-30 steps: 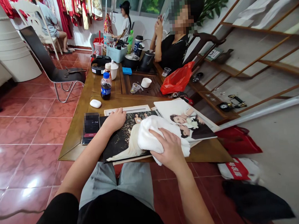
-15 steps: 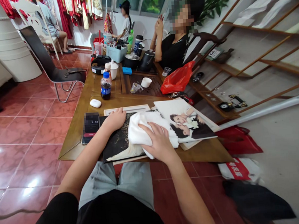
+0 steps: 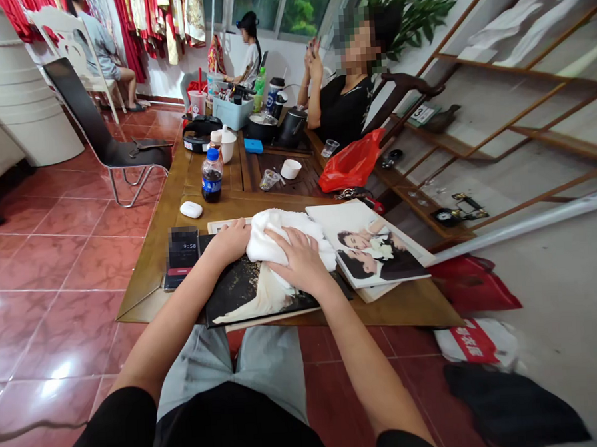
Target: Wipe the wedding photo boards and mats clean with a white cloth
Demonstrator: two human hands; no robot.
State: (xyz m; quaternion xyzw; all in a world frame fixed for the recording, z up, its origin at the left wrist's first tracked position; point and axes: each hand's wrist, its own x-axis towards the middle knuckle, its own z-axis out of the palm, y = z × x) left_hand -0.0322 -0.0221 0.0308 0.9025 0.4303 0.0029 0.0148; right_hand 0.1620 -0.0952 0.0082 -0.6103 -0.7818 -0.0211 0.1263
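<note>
My right hand (image 3: 300, 260) presses a bunched white towel (image 3: 264, 235) onto a dark photo panel (image 3: 236, 290), its fingers bent over the cloth. The panel lies flat at the table's near edge and shows a pale flowing dress on black; the towel covers its upper right part. Flat on the panel's far left part rests my left hand (image 3: 233, 240), with no object in it and its fingertips beside the towel. To the right, a white-and-black photo panel (image 3: 374, 243) with a couple's portrait lies tilted over other boards.
Left of the panel lies a phone (image 3: 181, 256), with a white earbud case (image 3: 191, 209) and a cola bottle (image 3: 211, 176) beyond. A red plastic bag (image 3: 353, 164) is at the table's right side. A seated person (image 3: 345, 104) holds something up across the table.
My right hand and the towel have moved away from me and slightly left over the panel, uncovering more of the printed dress. My left hand stays almost in place.
</note>
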